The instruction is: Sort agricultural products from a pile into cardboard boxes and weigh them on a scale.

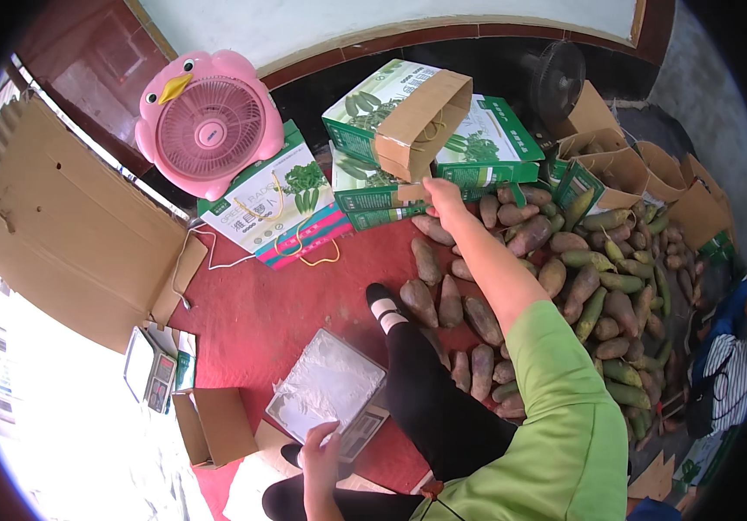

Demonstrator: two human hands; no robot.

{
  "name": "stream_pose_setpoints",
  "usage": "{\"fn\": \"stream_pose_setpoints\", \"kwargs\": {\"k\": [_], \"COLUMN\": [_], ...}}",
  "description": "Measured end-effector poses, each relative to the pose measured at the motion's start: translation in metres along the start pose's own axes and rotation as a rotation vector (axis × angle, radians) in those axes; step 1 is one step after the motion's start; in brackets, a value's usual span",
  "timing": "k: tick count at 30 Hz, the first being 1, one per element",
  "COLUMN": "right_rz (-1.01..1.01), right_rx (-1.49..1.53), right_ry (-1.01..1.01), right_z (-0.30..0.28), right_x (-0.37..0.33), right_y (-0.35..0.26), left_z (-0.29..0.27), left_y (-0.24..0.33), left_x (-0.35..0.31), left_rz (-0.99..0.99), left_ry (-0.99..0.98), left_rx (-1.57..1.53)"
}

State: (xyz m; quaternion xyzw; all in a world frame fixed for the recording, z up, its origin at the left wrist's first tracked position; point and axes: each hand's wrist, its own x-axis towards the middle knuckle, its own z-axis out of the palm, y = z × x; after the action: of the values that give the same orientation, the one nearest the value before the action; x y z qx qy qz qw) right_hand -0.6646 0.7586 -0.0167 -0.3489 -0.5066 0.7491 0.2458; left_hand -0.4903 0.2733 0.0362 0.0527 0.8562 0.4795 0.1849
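Observation:
My right hand [445,201] reaches forward and is closed on the brown cardboard edge of a green-and-white carton [365,198] in the stack by the wall. Above it lies another printed carton [386,82], its brown open end [421,122] facing me. My left hand [320,451] is low, by the near edge of a platform scale [326,382] covered in crumpled white plastic. Its fingers are loosely bent and apart, with nothing visible in them. To the right of my right arm, a large heap of brownish roots [482,321] and long green radishes [591,314] covers the floor.
A pink bird-shaped fan [210,122] stands before a printed carton [274,195] at the back left. A large cardboard sheet [61,208], a small scale [149,369] and an open brown box [214,425] are at left. Open cartons [608,169] and a dark fan [558,80] stand back right.

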Motion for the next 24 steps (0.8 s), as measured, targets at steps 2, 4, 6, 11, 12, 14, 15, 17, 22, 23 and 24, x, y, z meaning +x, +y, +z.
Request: {"fn": "stream_pose_setpoints", "kwargs": {"k": [2,4,6,11,12,14,15,17,22,23,24], "right_rz": [-0.023,0.015,-0.020,-0.072,-0.093,-0.099,-0.144,-0.185,0.101,0.090,0.111], "right_rx": [-0.007,-0.101,-0.064,-0.095,-0.006,0.080,0.132,0.182,0.659,0.660,0.634], "right_ry": [0.111,0.107,0.090,0.104,0.150,0.188,0.123,0.052,-0.121,-0.111,-0.104], "right_z": [0.014,0.026,0.040,0.044,0.043,0.047,0.041,0.038,0.028,0.025,0.022], "right_x": [0.024,0.044,0.054,0.102,0.108,0.100,0.091,0.054,0.011,0.012,0.013], "right_y": [-0.014,-0.025,-0.031,-0.025,-0.023,-0.018,-0.011,-0.007,-0.015,-0.020,-0.027], "left_z": [-0.002,-0.004,-0.007,0.005,0.009,0.009,0.007,0.003,0.001,0.003,0.004], "left_y": [-0.006,-0.010,-0.009,-0.024,-0.032,-0.039,-0.041,-0.036,-0.027,-0.020,-0.011], "left_x": [0.003,0.003,0.002,0.010,0.012,0.011,0.011,0.010,0.009,0.008,0.006], "left_rz": [-0.024,-0.059,-0.035,0.056,0.120,0.169,0.094,0.014,-0.058,-0.051,-0.045], "left_ry": [-0.002,0.000,-0.016,-0.055,-0.035,-0.008,-0.020,-0.026,-0.100,-0.112,-0.123], "left_rx": [0.070,0.108,0.133,-0.023,-0.062,-0.097,-0.134,-0.171,-0.203,-0.203,-0.199]}}
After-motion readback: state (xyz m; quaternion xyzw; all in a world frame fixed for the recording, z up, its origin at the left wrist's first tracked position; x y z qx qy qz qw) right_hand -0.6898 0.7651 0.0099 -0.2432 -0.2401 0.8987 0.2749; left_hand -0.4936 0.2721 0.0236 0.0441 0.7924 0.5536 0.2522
